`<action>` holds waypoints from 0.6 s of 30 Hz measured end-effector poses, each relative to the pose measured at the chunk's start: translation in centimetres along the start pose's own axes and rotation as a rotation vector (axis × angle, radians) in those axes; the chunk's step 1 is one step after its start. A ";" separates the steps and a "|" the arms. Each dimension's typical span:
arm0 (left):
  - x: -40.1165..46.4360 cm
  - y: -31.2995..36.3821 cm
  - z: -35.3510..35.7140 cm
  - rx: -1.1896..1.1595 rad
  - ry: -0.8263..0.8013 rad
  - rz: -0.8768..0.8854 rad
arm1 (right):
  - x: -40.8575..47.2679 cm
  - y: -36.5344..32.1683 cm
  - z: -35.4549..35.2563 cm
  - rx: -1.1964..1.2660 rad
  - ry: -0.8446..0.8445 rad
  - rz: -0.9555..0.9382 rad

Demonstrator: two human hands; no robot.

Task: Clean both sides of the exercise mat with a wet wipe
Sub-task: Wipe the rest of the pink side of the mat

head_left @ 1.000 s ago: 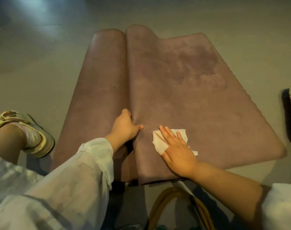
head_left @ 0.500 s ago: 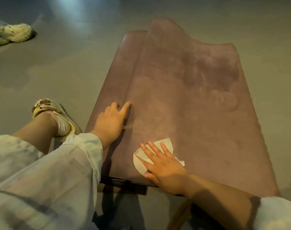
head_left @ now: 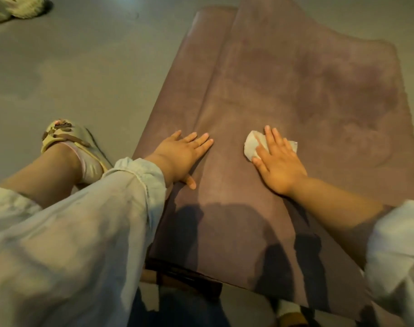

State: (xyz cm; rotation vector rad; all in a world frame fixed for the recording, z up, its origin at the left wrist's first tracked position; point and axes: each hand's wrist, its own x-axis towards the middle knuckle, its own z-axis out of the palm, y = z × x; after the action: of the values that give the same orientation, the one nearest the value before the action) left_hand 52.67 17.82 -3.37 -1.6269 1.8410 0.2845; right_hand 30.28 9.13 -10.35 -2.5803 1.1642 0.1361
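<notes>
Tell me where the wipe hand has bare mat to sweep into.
Free: the mat beyond and right of the right hand pressing the wipe, out to its far edge. Also the near strip between both forearms. Crowded: toward the left hand flat beside the fold.

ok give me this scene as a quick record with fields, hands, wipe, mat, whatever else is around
left hand: left hand lies flat on the mat, fingers straight, near its fold line
right hand: right hand presses the wet wipe flat with straight fingers
wet wipe: wet wipe, white, crumpled, partly under the right hand
exercise mat: exercise mat, mauve, on the floor, folded over lengthwise, with darker patches on the far part
floor: grey floor
footwear: sandal on the foot left of the mat; a loose shoe at the far left
</notes>
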 end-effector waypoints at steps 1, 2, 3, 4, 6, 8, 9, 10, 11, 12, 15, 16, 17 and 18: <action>0.2 0.0 0.0 -0.010 -0.018 0.005 | 0.7 -0.3 -0.1 0.002 -0.001 0.062; 0.3 0.0 0.0 -0.023 -0.026 0.009 | 1.3 -0.8 -0.1 0.012 0.014 0.123; 0.4 -0.1 0.1 -0.043 -0.027 0.016 | 1.7 -1.5 0.0 0.027 0.026 0.170; 0.5 -0.3 0.1 -0.075 -0.025 0.027 | 1.9 -2.5 0.0 0.047 0.034 0.200; 0.6 -0.9 0.2 -0.216 -0.021 0.073 | 1.3 -5.2 0.3 0.094 0.012 0.156; 0.9 -1.4 0.5 -0.443 -0.012 0.097 | -0.2 -8.6 1.2 0.140 -0.002 0.008; 1.1 -1.6 0.5 -0.503 -0.005 0.098 | -1.1 -10.1 1.7 0.147 -0.001 -0.060; 1.3 -1.8 0.3 -0.512 -0.003 0.092 | -2.0 -11.4 2.1 0.143 0.001 -0.115; 1.6 -2.0 0.3 -0.506 -0.008 0.087 | -2.6 -12.3 2.4 0.128 -0.012 -0.159; 1.8 -2.1 0.1 -0.507 -0.018 0.082 | -3.0 -13.0 2.5 0.119 -0.030 -0.182; 2.1 -2.4 -0.4 -0.514 -0.070 0.051 | -4.5 -14.3 2.1 0.189 -0.103 -0.246; 2.1 -2.5 -0.5 -0.502 -0.086 0.044 | -5.4 -14.8 2.0 0.232 -0.131 -0.310; 2.2 -2.5 -0.6 -0.482 -0.098 0.039 | -6.4 -15.4 1.8 0.246 -0.154 -0.407; 2.1 -2.3 -0.6 -0.453 -0.104 0.042 | -7.6 -16.0 1.9 0.219 -0.169 -0.528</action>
State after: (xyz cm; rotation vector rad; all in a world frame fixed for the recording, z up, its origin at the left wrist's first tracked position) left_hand 54.62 15.28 -3.55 -1.8261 1.8195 0.8386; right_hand 37.19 25.15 -6.78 -2.5224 0.3908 0.0973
